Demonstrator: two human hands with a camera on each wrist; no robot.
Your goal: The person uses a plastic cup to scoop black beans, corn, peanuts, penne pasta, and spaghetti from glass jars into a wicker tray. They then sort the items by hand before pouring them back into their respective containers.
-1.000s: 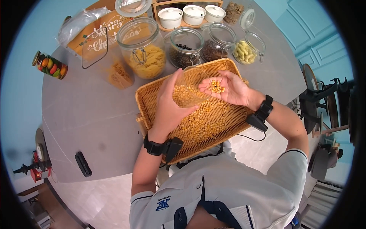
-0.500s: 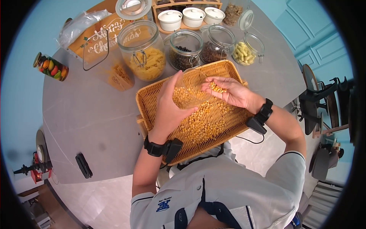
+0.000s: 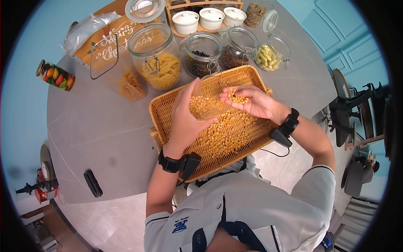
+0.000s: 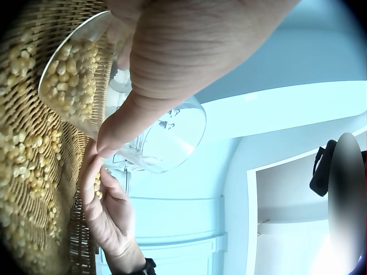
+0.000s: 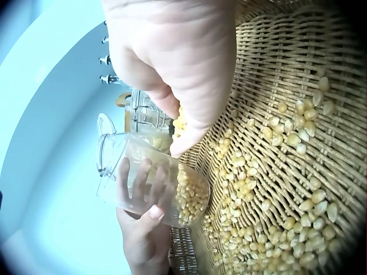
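I am working over a tan, rectangular wicker basket, with loose yellow corn kernels lying spread across its floor. My left hand is gripping a clear, smooth-walled cup above the basket, fingers and thumb wrapping round it, with kernels showing inside. My right hand is cupping a small heap of kernels beside the cup, fingers partly curling round them. I am judging that this heap could be spilling into the basket if those fingers are loosening or tipping. The cup could be slipping if my one-handed hold is slackening, or tilting if my right fingers are knocking it. A wide reach could be bumping the clear glass clip-top jars standing past the basket's far rim. Counting outward, I am seeing one basket, one cup and more kernels than I can count; past the basket's far rim, four jars, holding yellow pasta, black pieces, dark brown pieces and pale yellow pieces; one clear rectangular container of thin pasta beyond the basket's far-left corner; and three white lidded ceramic pots standing farther from the basket, behind the jars.
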